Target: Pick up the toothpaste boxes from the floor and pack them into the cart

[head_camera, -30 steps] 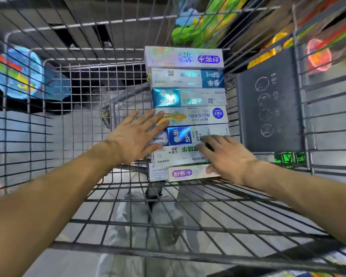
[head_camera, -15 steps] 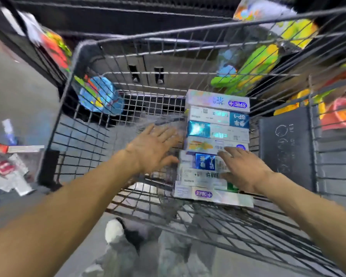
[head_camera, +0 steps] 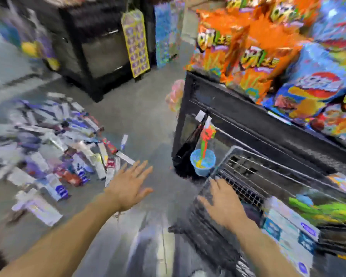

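Frame is motion-blurred, fine detail unreliable.

Left hand (head_camera: 129, 186): fingers straight and spread, palm down, holding nothing, out over bare grey floor (head_camera: 148, 116). Not touching anything.

Right hand (head_camera: 223, 202): fingers extended and loosely spread, lying at the near-left corner of the wire cart (head_camera: 248, 174). It seems to rest on the mesh rim, but the blur makes contact unclear. Nothing held.

Toothpaste boxes on floor (head_camera: 48, 144): big loose scatter, left of the left hand and ahead of it. White, purple, blue and red cartons lying flat at all angles, many overlapping. Nearest ones lie just beside the left fingertips, on their left; the rest of the pile spreads away toward the left edge of the view. A few stragglers lie near the left forearm at lower left.

Packed boxes (head_camera: 288, 230): stacked side by side inside the cart, to the right of the right hand and behind its wrist, well apart from the floor pile. A green toy pack (head_camera: 324, 208) hangs at the cart's far side above them.

Surroundings: black display stand (head_camera: 238, 120) just behind the cart, piled with orange and blue snack bags (head_camera: 258, 52). Blue bucket toy (head_camera: 203, 161) hangs on the stand's front, just beyond the cart corner. Second black shelf unit (head_camera: 92, 48) further back.
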